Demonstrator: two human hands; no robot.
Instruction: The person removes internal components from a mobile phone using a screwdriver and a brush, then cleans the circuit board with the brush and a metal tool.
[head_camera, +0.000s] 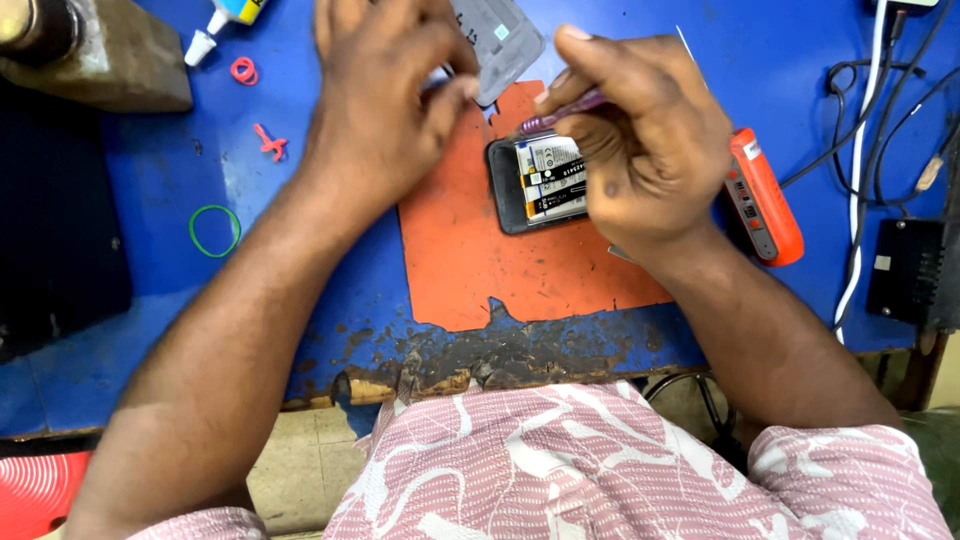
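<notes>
Right hand (650, 150) gripping one purple tool (560, 110) over one phone (530, 180).

The opened phone (540, 185) lies on the mat (520, 265), which lies on the workbench (200, 330). Right of the phone lies a handheld tool (765, 195), cables (870, 120) beyond it. Left of the phone lie a rubber band (214, 231) and (farther back) a glue bottle (225, 22).

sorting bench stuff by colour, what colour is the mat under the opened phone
Orange: the mat under the opened phone is plain orange on the blue bench, clearest in the head view.
</notes>
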